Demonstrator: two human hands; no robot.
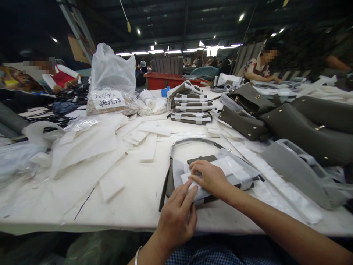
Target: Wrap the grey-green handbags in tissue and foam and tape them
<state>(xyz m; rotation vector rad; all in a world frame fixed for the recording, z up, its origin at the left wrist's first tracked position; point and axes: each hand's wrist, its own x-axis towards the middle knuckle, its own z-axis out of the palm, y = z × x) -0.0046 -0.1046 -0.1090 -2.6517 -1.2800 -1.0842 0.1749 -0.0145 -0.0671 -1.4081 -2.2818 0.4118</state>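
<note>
A dark grey-green handbag [169,177] lies on the white table with its strap [198,140] arched away from me. White wrapping [227,166] covers much of its upper side. My left hand [178,213] rests at the bag's near left part, its fingers extended and touching the white wrapping. Over the middle of the bag is my right hand [208,178], thumb and fingers curled together at a small white piece near the flap. The fingertips of both hands nearly meet.
White sheets [82,147] and a clear bag with a handwritten label [110,100] are on the left. Wrapped bags [191,106] are stacked behind. Dark bags [311,125] and a grey shaped piece [300,173] lie right. People sit at both sides.
</note>
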